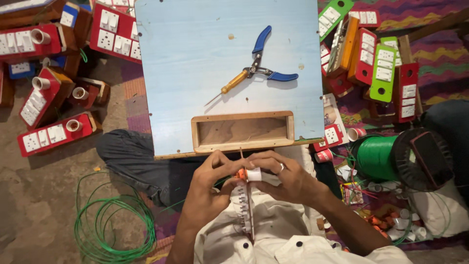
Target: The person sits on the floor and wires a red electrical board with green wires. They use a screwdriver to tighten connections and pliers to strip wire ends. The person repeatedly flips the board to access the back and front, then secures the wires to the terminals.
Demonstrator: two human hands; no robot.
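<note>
Centrally, a small white lamp holder (255,174) with an orange end is pinched between the left hand (210,183) and right hand (283,177), its long axis lying left to right above a switch plate (245,208) seen edge-on. Its underside is hidden by fingers. Just beyond, the blue surface (195,73) edge and wooden box (243,131) are close.

A floor workshop for putting together electrical switchboards.

Finished red boards (53,134) with white switches and sockets lie heaped on the bare floor and a striped mat (439,54). A pale blue worktop (195,49) carries pliers (266,61), a screwdriver (229,87) and an open wooden box (243,131). Green wire (115,222) lies coiled on the floor, and a green spool (376,156) sits beside loose lamp holders (400,222).
</note>
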